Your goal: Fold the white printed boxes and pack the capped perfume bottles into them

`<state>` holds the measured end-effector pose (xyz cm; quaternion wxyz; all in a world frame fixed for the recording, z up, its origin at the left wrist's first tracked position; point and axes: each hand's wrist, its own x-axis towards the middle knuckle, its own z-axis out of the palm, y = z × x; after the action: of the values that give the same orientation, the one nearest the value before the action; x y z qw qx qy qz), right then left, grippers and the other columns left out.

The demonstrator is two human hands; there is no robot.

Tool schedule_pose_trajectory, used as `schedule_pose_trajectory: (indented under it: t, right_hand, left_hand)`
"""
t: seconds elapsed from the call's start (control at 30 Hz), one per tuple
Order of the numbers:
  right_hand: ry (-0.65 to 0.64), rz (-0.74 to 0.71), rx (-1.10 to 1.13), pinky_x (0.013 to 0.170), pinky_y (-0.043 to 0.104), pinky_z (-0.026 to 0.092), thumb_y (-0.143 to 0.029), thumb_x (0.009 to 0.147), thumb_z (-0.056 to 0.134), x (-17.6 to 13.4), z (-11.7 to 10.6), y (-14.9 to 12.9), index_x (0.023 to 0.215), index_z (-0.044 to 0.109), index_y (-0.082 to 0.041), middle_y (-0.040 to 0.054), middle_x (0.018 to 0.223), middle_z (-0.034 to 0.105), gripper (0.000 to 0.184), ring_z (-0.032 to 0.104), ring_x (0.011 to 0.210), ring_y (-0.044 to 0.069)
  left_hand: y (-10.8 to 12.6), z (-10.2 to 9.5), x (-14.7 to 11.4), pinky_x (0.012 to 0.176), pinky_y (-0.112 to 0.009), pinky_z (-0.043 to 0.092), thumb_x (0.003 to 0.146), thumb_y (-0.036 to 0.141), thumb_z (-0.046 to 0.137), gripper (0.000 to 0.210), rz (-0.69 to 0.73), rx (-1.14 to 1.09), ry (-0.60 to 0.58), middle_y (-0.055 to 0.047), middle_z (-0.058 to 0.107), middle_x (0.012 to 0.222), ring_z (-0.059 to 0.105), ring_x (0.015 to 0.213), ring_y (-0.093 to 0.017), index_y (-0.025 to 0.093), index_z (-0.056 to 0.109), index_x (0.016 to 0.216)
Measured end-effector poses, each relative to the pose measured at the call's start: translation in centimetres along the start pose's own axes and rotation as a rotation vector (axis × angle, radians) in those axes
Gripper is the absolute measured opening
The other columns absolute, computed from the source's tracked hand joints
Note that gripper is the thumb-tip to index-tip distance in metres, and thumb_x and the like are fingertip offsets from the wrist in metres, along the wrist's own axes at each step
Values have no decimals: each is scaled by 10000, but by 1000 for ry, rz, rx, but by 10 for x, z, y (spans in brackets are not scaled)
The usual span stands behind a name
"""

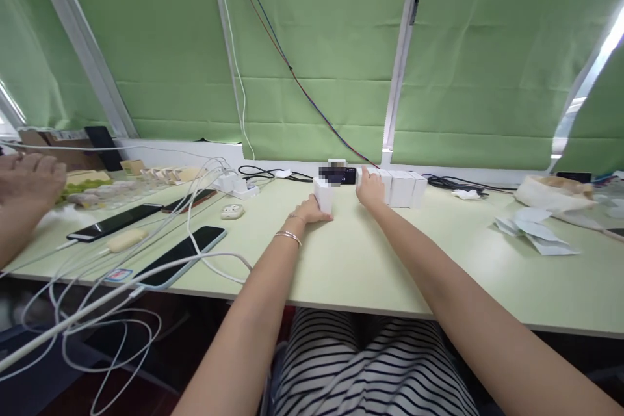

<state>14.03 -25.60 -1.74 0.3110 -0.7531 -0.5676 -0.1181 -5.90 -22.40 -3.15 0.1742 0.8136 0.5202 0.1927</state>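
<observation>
My left hand [310, 210] is stretched far across the pale green table [370, 266] and grips a small white box [323, 194] standing upright. My right hand [370, 190] reaches beside it and rests on the left end of a row of several white boxes [402, 188] lined up by the back edge. A dark small device [337, 175] lies just behind the held box, between my two hands.
Three phones [182, 254] with white charging cables [97, 312] lie on the left, near a white power strip [238, 186] and an earbud case [233, 211]. Another person's hand [26, 179] is at far left. Paper scraps [539, 232] and a bag [556, 194] sit right.
</observation>
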Motion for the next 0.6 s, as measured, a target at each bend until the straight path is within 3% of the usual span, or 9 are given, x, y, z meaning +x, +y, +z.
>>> schedule_pose_trajectory:
  t: [0.23, 0.3, 0.43, 0.5, 0.6]
  right_hand:
    - [103, 223, 146, 956, 524, 298, -141, 797, 438, 5, 29, -22, 1302, 415, -116, 248, 1260, 418, 507, 368, 1215, 375]
    - [106, 222, 204, 982, 559, 247, -111, 797, 392, 0, 30, -25, 1337, 357, -107, 259, 1325, 348, 541, 296, 1269, 381]
    - [10, 47, 361, 1055, 558, 169, -102, 737, 422, -12, 28, -32, 1432, 143, -118, 205, 1485, 132, 749, 125, 1372, 339]
    - [-134, -97, 459, 1045, 489, 277, -118, 680, 484, -19, 26, -35, 1443, 132, -160, 155, 1481, 217, 841, 232, 1353, 290]
    - [-376, -258, 599, 907, 416, 454, -174, 641, 559, -30, 22, -39, 1445, 150, -205, 117, 1384, 416, 903, 486, 1180, 244]
  left_hand:
    - [-5, 9, -17, 1012, -547, 287, 460, 459, 804, 973, -24, -189, 49, -223, 523, 1271, 451, 1215, -429, 120, 384, 1270]
    - [-6, 8, -15, 1037, -529, 270, 483, 469, 806, 1064, -4, -311, 83, -223, 468, 1334, 411, 1261, -404, 138, 286, 1350]
    - [-4, -3, -4, 1083, -406, 261, 751, 523, 621, 1018, 88, -589, 209, -194, 137, 1518, 200, 1400, -273, 196, -59, 1436]
    - [0, -9, 0, 1078, -375, 280, 732, 457, 671, 1021, 159, -695, 201, -163, 168, 1516, 225, 1390, -260, 233, -28, 1442]
    - [7, -14, -1, 998, -379, 392, 647, 320, 748, 1031, 219, -808, 127, -163, 275, 1467, 404, 1280, -277, 239, 93, 1439]
